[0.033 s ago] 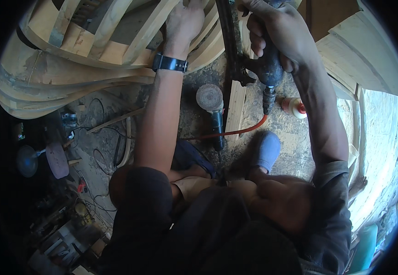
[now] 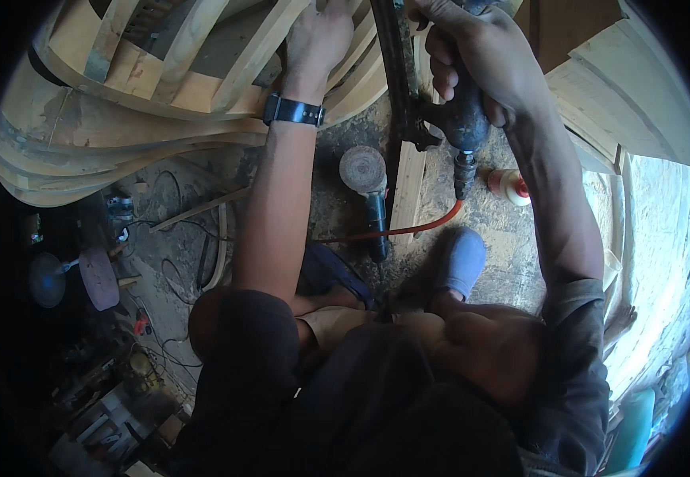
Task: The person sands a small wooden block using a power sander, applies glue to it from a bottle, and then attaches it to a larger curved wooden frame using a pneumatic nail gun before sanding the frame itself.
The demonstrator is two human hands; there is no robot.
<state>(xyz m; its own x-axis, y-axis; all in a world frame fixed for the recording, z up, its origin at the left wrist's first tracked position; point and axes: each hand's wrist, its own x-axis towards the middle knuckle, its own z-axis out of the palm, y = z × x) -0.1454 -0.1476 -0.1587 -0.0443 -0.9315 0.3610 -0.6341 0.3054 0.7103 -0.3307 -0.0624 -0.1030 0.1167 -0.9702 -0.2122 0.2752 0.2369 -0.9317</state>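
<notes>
My right hand (image 2: 494,60) is wrapped round the dark grip of a pneumatic nail gun (image 2: 465,119), with its long black magazine (image 2: 393,60) on the left side. From the fitting at the grip's lower end runs a red air hose (image 2: 440,221). The gun's nose lies beyond the top edge. My left hand (image 2: 318,38), with a black watch (image 2: 295,110) on the wrist, is up against a curved wooden slat (image 2: 259,56) of a large slatted frame. Its fingers are mostly cut off by the top edge, so their grip is hidden.
An angle grinder (image 2: 374,211) lies on the dusty floor beside a wooden strip (image 2: 407,184). A white bottle with a red cap (image 2: 510,187) stands near my right forearm. Cables and a pedestal-like pink piece (image 2: 98,278) are at left. Pale wood panels (image 2: 639,95) rise at right.
The nail gun and my right hand have shifted very slightly to the left. My left hand stays in place at the slat.
</notes>
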